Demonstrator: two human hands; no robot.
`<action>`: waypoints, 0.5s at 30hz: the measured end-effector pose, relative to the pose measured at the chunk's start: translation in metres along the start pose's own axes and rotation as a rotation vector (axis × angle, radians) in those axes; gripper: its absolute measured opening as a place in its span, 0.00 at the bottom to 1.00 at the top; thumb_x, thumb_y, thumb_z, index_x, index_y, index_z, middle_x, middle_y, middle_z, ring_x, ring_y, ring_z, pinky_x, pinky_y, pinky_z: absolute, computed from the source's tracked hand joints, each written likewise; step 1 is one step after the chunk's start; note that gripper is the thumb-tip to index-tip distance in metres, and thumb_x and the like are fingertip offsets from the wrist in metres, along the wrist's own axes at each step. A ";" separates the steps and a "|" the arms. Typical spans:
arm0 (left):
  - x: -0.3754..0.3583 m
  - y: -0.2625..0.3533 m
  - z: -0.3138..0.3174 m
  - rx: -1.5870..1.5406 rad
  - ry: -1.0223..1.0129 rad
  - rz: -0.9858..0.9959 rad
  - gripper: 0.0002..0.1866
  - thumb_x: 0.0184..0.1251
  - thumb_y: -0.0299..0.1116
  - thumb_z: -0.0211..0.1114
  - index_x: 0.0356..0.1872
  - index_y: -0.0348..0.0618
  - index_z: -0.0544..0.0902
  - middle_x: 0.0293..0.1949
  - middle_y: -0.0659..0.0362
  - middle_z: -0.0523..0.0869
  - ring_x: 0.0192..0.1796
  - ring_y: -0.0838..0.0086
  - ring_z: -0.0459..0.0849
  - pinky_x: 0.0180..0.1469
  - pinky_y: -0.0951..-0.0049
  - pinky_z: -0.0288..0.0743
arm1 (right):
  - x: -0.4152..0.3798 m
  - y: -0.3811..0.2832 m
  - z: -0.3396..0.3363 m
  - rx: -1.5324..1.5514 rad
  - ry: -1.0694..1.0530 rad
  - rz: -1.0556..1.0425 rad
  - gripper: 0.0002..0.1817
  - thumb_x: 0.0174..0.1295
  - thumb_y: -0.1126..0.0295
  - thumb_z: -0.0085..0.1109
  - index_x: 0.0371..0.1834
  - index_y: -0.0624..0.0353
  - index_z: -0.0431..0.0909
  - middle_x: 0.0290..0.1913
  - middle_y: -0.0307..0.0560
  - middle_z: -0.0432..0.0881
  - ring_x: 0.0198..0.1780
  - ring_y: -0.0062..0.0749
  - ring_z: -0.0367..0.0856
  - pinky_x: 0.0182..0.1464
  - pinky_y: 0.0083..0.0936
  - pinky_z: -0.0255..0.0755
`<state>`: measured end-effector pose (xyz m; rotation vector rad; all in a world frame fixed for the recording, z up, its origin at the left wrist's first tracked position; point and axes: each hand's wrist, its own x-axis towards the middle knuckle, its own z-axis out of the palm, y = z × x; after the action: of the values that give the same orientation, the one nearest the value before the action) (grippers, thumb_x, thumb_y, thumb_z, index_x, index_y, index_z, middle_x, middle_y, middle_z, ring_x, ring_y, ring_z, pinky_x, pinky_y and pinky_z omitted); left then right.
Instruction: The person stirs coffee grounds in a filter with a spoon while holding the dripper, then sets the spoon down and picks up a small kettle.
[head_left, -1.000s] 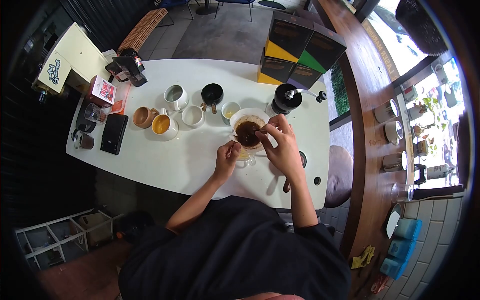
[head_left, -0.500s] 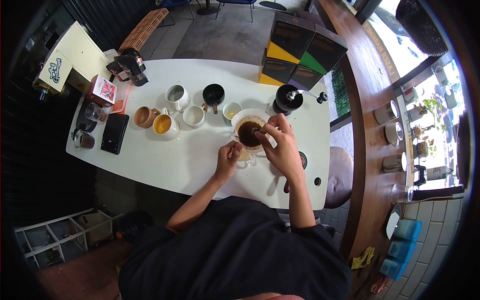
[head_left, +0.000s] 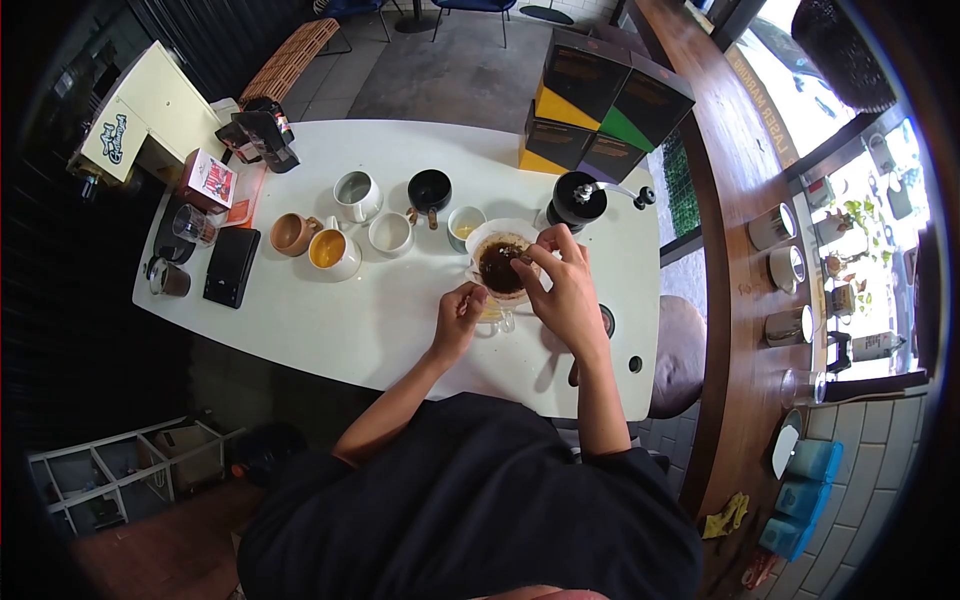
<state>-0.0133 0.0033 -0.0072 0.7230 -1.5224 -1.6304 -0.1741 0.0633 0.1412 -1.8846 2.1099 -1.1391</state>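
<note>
A coffee dripper lined with a paper filter holds dark wet coffee, and it stands over a clear glass server. My left hand is closed at the dripper's near left side, its fingertips pinching the edge there. Over the right rim, my right hand pinches a small metal utensil whose kind is mostly hidden by the fingers; its lower end is at the coffee. Just beyond the dripper is a small pale cup with light liquid in it.
Left of the dripper stand a white cup, a black cup, a mug of orange-yellow liquid and a brown cup. A hand grinder stands right, before stacked black boxes. A black scale lies left.
The right fingers have shifted slightly over the dripper, and the bright reflections on the coffee have changed. The left hand stays at the dripper's side. The view has moved very slightly.
</note>
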 end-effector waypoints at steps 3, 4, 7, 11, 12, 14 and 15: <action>0.000 0.001 0.001 -0.007 0.006 0.015 0.24 0.79 0.52 0.56 0.27 0.42 0.72 0.23 0.68 0.70 0.28 0.86 0.65 0.33 0.80 0.59 | 0.000 0.001 0.001 0.069 -0.008 -0.011 0.07 0.60 0.69 0.67 0.37 0.59 0.83 0.44 0.47 0.74 0.47 0.45 0.75 0.55 0.37 0.68; -0.001 0.002 0.001 -0.007 0.006 0.014 0.24 0.79 0.52 0.56 0.27 0.42 0.72 0.23 0.68 0.70 0.28 0.86 0.65 0.33 0.80 0.59 | 0.000 -0.001 0.001 0.031 0.005 -0.007 0.07 0.60 0.69 0.67 0.37 0.59 0.83 0.43 0.47 0.74 0.47 0.45 0.75 0.55 0.37 0.68; 0.000 0.004 0.001 -0.010 0.005 0.004 0.25 0.79 0.52 0.56 0.27 0.42 0.72 0.24 0.68 0.70 0.29 0.86 0.65 0.33 0.80 0.60 | 0.000 -0.002 0.001 0.008 0.011 0.002 0.07 0.60 0.69 0.67 0.36 0.60 0.82 0.43 0.47 0.73 0.47 0.45 0.75 0.55 0.37 0.67; 0.000 0.005 0.002 -0.019 0.006 -0.007 0.25 0.79 0.52 0.56 0.27 0.42 0.72 0.24 0.68 0.70 0.29 0.85 0.65 0.33 0.79 0.60 | 0.000 -0.005 -0.002 0.032 0.000 -0.015 0.06 0.60 0.69 0.67 0.36 0.60 0.82 0.43 0.47 0.73 0.47 0.44 0.75 0.55 0.37 0.67; 0.000 0.005 0.002 -0.017 0.009 -0.002 0.25 0.79 0.53 0.56 0.27 0.42 0.72 0.24 0.68 0.70 0.29 0.85 0.65 0.33 0.79 0.60 | 0.000 -0.004 -0.001 0.032 0.001 -0.013 0.06 0.60 0.69 0.67 0.36 0.60 0.82 0.43 0.47 0.73 0.47 0.44 0.75 0.55 0.37 0.67; 0.000 0.004 0.001 -0.009 0.000 -0.007 0.25 0.79 0.53 0.55 0.27 0.42 0.72 0.24 0.68 0.70 0.28 0.85 0.65 0.33 0.79 0.60 | 0.000 -0.003 0.001 -0.027 0.033 -0.028 0.06 0.60 0.70 0.67 0.36 0.60 0.82 0.43 0.47 0.73 0.47 0.44 0.75 0.55 0.37 0.67; 0.000 0.004 0.000 -0.001 -0.007 -0.011 0.25 0.79 0.53 0.55 0.27 0.42 0.72 0.24 0.68 0.70 0.28 0.85 0.64 0.33 0.79 0.59 | 0.000 -0.003 0.001 -0.026 0.033 -0.028 0.06 0.60 0.70 0.67 0.36 0.60 0.82 0.43 0.47 0.73 0.47 0.44 0.75 0.55 0.37 0.67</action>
<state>-0.0126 0.0039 -0.0028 0.7270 -1.5250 -1.6434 -0.1713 0.0629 0.1423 -1.9253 2.1326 -1.1621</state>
